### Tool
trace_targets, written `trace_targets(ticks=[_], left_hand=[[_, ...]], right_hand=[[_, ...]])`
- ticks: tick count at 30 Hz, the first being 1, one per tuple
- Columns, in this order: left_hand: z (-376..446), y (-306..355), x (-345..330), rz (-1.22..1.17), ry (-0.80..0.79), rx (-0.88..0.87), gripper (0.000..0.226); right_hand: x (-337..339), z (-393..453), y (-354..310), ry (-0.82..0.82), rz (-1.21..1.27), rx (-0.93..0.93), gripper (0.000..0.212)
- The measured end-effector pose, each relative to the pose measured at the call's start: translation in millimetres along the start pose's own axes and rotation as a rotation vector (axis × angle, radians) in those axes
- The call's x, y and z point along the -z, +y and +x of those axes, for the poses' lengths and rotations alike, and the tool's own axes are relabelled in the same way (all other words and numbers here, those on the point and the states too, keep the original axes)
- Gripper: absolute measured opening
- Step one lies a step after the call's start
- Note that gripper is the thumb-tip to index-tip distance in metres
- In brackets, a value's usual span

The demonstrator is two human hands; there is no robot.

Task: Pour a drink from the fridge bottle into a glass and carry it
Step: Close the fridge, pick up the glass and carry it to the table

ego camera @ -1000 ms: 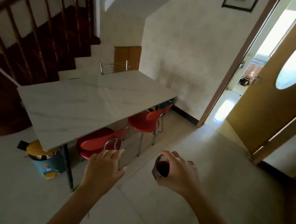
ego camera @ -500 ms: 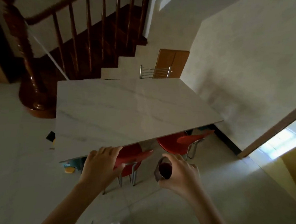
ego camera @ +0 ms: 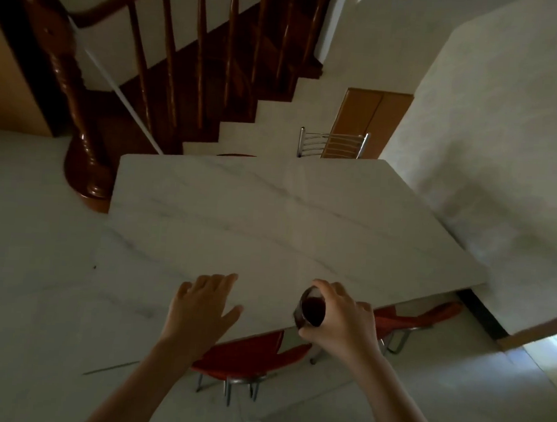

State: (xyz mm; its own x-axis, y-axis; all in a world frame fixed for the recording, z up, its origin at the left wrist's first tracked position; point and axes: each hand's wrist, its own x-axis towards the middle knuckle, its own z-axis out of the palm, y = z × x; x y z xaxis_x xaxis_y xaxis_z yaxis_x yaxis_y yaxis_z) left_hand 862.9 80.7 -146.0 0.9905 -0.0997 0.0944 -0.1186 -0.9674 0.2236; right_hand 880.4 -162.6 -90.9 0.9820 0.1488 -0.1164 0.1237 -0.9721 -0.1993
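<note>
The glass [ego camera: 310, 310] of dark drink, which we hold wrapped in our right hand [ego camera: 339, 315] above the near edge of the table [ego camera: 270, 217], our left hand [ego camera: 202, 307] spread empty, seems fragile, slippery and spillable, best gripped round its sides.

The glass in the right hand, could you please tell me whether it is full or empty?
Filled: the glass, gripped by the right hand, shows dark red drink to near its rim.

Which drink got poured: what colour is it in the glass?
Dark red, in the glass, head view.
</note>
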Motion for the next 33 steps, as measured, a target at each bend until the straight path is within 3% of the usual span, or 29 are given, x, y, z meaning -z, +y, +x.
trace_targets(ticks=[6, 14, 16, 19, 24, 33], left_hand=[[72.3, -13.3, -64.6, -0.062, 0.003, 0.142, 0.048], [146.8, -49.8, -158.1, -0.062, -0.193, 0.384, 0.052], [149.7, -56.1, -173.5, -0.062, -0.257, 0.439, 0.065], [151.8, -58.8, -184.9, -0.03, -0.343, 0.466, 0.075], [154.9, -59.5, -188.6, -0.036, -0.321, 0.482, 0.056], [155.2, -61.9, -195.4, -0.095, -0.4, 0.508, 0.062]], right_hand=[[-33.2, 107.8, 5.6, -0.059, 0.009, 0.09, 0.073], [-100.2, 222.0, 2.6, -0.088, 0.022, 0.165, 0.066], [-115.2, 238.9, -0.7, -0.1, 0.005, 0.171, 0.066], [-130.6, 255.9, -4.6, -0.163, -0.032, 0.198, 0.072], [-137.9, 274.4, -11.6, -0.177, -0.016, 0.189, 0.081], [-139.1, 295.2, -26.5, -0.266, -0.09, 0.156, 0.099]])
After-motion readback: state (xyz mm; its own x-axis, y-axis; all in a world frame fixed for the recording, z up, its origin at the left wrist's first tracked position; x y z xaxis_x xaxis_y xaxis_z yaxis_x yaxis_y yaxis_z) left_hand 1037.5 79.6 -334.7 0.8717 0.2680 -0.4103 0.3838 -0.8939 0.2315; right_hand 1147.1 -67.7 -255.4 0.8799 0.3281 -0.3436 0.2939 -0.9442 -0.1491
